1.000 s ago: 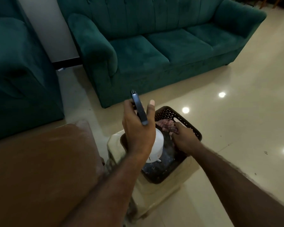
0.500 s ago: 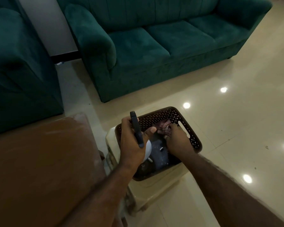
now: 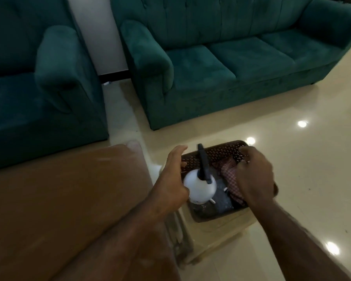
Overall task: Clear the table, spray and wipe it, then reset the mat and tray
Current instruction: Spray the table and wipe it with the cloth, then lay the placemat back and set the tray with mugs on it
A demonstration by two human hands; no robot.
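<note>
A white spray bottle (image 3: 201, 188) with a dark trigger head (image 3: 203, 165) stands upright inside a dark brown perforated basket (image 3: 221, 152). My left hand (image 3: 172, 179) is just left of the bottle with its fingers apart, off the trigger head. My right hand (image 3: 253, 179) is inside the basket, closed on a red checkered cloth (image 3: 229, 175) that lies bunched against the basket's right side. The brown table (image 3: 59, 199) lies at the lower left with a bare top.
The basket rests on a beige plastic stool (image 3: 217, 236) right beside the table's edge. A green sofa (image 3: 221, 63) stands behind, and a green armchair (image 3: 39, 78) is to the left. Glossy cream floor (image 3: 302, 169) extends to the right.
My left hand lowered the spray bottle into the basket and let go of its trigger head. My right hand stayed in the basket on the cloth. The view tilted up.
</note>
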